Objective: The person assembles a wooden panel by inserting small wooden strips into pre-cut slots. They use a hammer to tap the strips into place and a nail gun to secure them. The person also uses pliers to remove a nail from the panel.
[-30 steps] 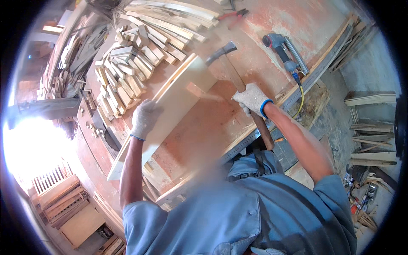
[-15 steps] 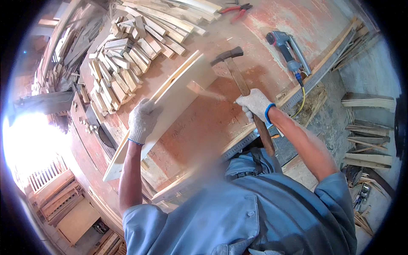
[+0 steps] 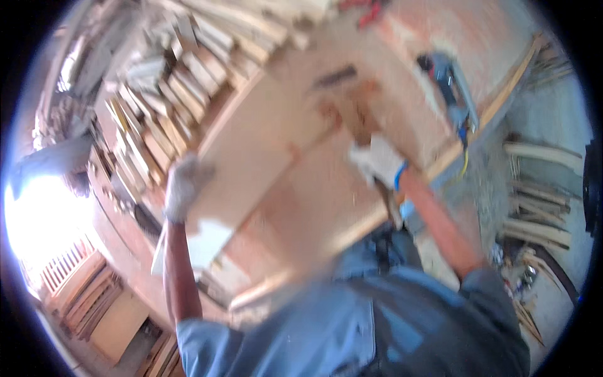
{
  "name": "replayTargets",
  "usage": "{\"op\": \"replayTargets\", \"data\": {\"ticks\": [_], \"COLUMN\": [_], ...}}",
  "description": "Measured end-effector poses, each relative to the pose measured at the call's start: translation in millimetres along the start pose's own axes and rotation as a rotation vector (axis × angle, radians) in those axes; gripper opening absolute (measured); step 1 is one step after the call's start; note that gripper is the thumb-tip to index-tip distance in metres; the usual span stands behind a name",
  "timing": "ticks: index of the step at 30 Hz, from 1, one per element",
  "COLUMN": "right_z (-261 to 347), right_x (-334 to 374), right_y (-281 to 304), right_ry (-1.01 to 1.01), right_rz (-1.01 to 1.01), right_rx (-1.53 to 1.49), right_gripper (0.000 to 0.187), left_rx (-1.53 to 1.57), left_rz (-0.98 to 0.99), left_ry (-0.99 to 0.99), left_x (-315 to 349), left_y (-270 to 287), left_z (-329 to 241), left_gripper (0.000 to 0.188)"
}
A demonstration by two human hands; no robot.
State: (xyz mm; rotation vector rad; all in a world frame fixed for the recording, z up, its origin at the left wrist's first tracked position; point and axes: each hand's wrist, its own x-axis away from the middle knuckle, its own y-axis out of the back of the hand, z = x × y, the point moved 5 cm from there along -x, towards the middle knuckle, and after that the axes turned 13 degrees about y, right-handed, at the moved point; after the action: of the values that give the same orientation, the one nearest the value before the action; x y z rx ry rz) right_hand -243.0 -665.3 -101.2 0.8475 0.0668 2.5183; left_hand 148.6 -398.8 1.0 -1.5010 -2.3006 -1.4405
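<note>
1. Light is bright, strongest at the burnt-out white glare [image 3: 47,210] at 9 o'clock, rimmed with bluish fringing.
2. The board [image 3: 251,154] has a pale, lit patch toward 8 o'clock; its remaining face looks duller.
3. The shirt [image 3: 301,333] falls into shadow toward 5 o'clock, and a hazy smudge veils its upper edge near 6 o'clock.
4. Smear softens everything, including the hammer [image 3: 356,117] near 1 o'clock and nail gun [image 3: 447,85] at 2 o'clock.
5. Fisheye distortion curves the rim; black vignetting fills all 4 corners.

I see wood blocks [image 3: 164,116] far left on the desk [image 3: 314,195], a nail gun [image 3: 447,87] far right, and between them a board [image 3: 254,144] left of a hammer [image 3: 355,119].
</note>
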Motion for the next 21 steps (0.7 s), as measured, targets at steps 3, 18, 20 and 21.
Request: {"op": "replayTargets", "data": {"ticks": [3,18,20,21], "right_z": [62,95,100,104], "right_x": [-8,55,68,74], "right_y": [8,33,36,35], "right_ry": [-0.119,-0.129,-0.125,-0.124], "right_rz": [0.028,0.017,-0.005,-0.011], "right_rx": [-0.197,-0.066,-0.036,-0.026], "right_gripper": [0.015,0.013,0.014,0.014], "left_rx": [0.135,-0.383,-0.388,-0.398], "left_rz": [0.025,-0.209,-0.221,-0.248], "left_ry": [0.236,-0.017,-0.056,-0.076], "left_x": [-15,91,110,118], "left_y": [16,-5,-21,-28], "left_z": [-11,-135,-144,-145], "left_gripper": [0.023,0.012,0.017,0.02]}}
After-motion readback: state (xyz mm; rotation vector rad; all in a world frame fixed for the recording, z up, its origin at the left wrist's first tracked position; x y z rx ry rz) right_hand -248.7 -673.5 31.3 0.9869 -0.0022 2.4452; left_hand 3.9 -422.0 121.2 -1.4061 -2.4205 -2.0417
